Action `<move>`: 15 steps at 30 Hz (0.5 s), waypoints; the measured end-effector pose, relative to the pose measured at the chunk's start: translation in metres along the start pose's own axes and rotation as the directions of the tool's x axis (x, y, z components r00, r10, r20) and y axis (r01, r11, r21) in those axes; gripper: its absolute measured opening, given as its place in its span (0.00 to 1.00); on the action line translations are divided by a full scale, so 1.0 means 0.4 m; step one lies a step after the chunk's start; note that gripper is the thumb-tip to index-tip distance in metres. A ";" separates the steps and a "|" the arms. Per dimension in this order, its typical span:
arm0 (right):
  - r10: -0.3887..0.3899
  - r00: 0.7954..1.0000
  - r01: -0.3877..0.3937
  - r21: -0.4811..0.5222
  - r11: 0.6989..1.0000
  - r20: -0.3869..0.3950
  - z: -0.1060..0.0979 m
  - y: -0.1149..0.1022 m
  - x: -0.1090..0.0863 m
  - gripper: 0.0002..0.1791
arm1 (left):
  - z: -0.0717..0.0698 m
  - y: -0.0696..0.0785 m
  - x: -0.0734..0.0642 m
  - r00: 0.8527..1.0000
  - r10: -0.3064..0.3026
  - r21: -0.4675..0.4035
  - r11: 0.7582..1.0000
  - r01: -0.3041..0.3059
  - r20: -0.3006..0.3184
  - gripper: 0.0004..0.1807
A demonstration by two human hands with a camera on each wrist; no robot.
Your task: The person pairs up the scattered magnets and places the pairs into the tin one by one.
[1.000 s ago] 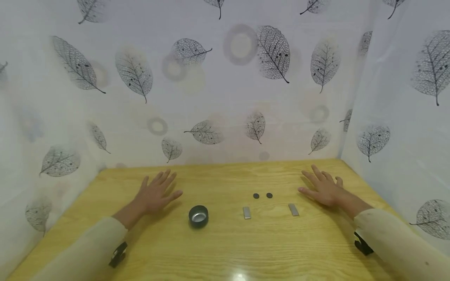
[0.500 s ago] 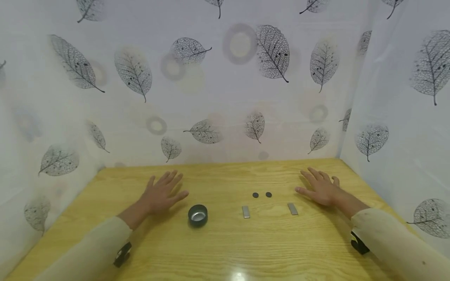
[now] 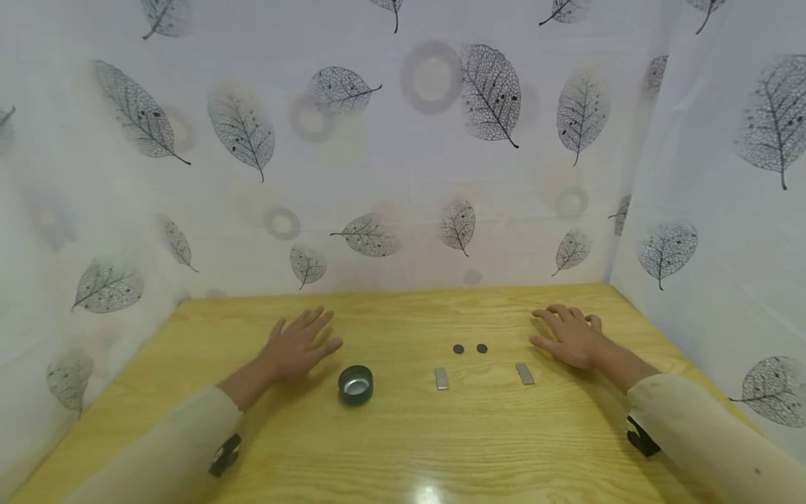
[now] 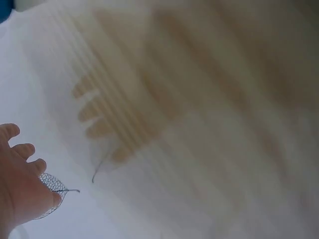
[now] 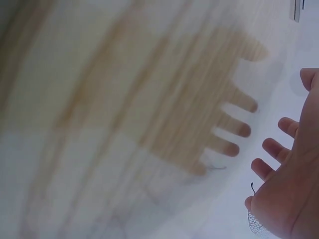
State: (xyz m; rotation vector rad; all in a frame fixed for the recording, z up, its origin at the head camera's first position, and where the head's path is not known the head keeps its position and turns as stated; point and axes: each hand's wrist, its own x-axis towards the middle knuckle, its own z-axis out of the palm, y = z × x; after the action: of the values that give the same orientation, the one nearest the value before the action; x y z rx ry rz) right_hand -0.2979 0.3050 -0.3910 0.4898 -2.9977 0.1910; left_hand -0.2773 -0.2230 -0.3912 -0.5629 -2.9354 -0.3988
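Observation:
My left hand (image 3: 299,350) hovers over the left part of the wooden table, fingers spread and holding nothing. Just to its right is a small dark round bowl (image 3: 355,385) with a shiny inside. My right hand (image 3: 569,341) hangs over the right part, thumb inward, fingers slightly bent, with nothing in its grasp. Closest to it lies a small flat silver-grey bar (image 3: 525,374); a second grey bar (image 3: 441,379) is nearer the middle. Behind the bars sit two dark discs, one left (image 3: 458,348) and one right (image 3: 481,348). Both wrist views show the palms from below, mirrored in the glossy tabletop.
The light wood-grain table (image 3: 403,441) runs back to a pale curtain (image 3: 403,161) printed with leaf skeletons, which also encloses both sides. Dark devices are strapped under each sleeve, left (image 3: 224,455) and right (image 3: 642,437).
My left hand has drifted right, toward the bowl. My right hand has shifted slightly left and its fingers bend a little more. The bowl, bars and discs stay put.

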 end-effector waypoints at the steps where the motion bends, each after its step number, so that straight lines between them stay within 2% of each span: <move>1: -0.008 1.000 0.008 0.003 1.000 -0.003 0.001 0.001 0.000 0.36 | 0.001 0.002 0.001 1.000 0.005 0.002 1.000 -0.005 -0.003 0.41; 7: -0.045 0.999 0.045 0.026 0.999 -0.016 0.000 0.000 -0.003 0.32 | 0.005 0.016 0.010 0.998 0.051 0.034 0.998 -0.049 -0.032 0.41; 15: -0.050 0.999 0.050 0.048 0.998 0.001 -0.007 -0.013 -0.009 0.30 | 0.012 0.049 0.009 0.993 0.105 0.054 0.993 -0.102 -0.048 0.40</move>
State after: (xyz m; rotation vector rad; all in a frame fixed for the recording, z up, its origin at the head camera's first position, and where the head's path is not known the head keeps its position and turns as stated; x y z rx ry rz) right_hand -0.2927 0.3015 -0.3880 0.5691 -2.9853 0.2584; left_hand -0.2738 -0.2030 -0.3908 -0.6839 -2.8443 -0.3207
